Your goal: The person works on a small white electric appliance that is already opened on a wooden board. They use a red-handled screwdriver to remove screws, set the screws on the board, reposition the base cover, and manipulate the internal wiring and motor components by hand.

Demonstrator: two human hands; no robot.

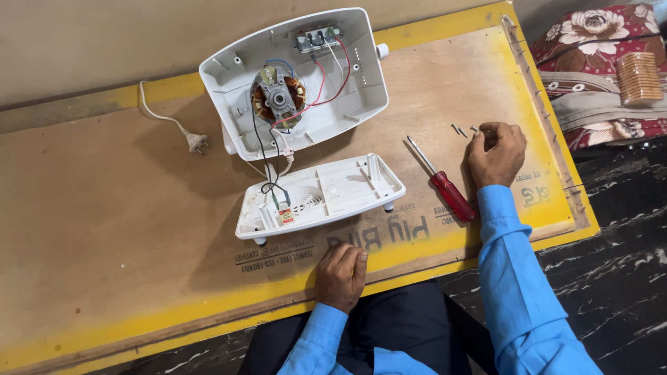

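An opened white plastic appliance housing (347, 90) lies on a plywood board (104, 208), showing a copper-wound motor (278, 98) and red, black and blue wires. Its white base panel (326, 191) lies just in front, joined by wires. My right hand (495, 154) rests on the board at the right, fingertips pinched at a small screw (475, 129), with two more screws (458, 130) beside it. A red-handled screwdriver (445, 184) lies left of that hand. My left hand (342, 274) sits curled on the board's near edge, holding nothing.
A white power cord with plug (196, 142) trails left of the housing. The board has yellow borders (549, 208) and rests on a dark marbled floor (625, 278). A floral cushion (590, 42) and a stack of biscuits (639, 78) lie at the upper right.
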